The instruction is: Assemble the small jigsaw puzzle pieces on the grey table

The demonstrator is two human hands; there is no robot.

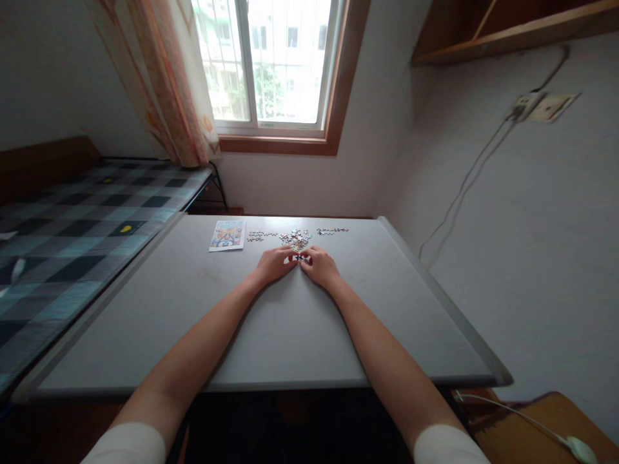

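Note:
My left hand [276,263] and my right hand [320,265] meet near the middle of the white table [290,322], both closed in a pinch. Between their fingertips is a small dark jigsaw puzzle piece [298,257]; whether it is one piece or two joined ones is too small to tell. Just beyond the fingers lies a heap of loose, many-coloured puzzle pieces [296,238]. Left of the heap, more pieces [256,236] lie in short rows, and another row [333,231] lies to its right. A printed picture sheet [227,236] rests flat at the far left.
A bed with a checked cover [97,212] stands along the table's left side. Behind the table are a window [285,71] and a curtain [169,84]. Cables run down from a wall socket [546,106] at right. A wooden stool [556,425] with a white cable stands at lower right.

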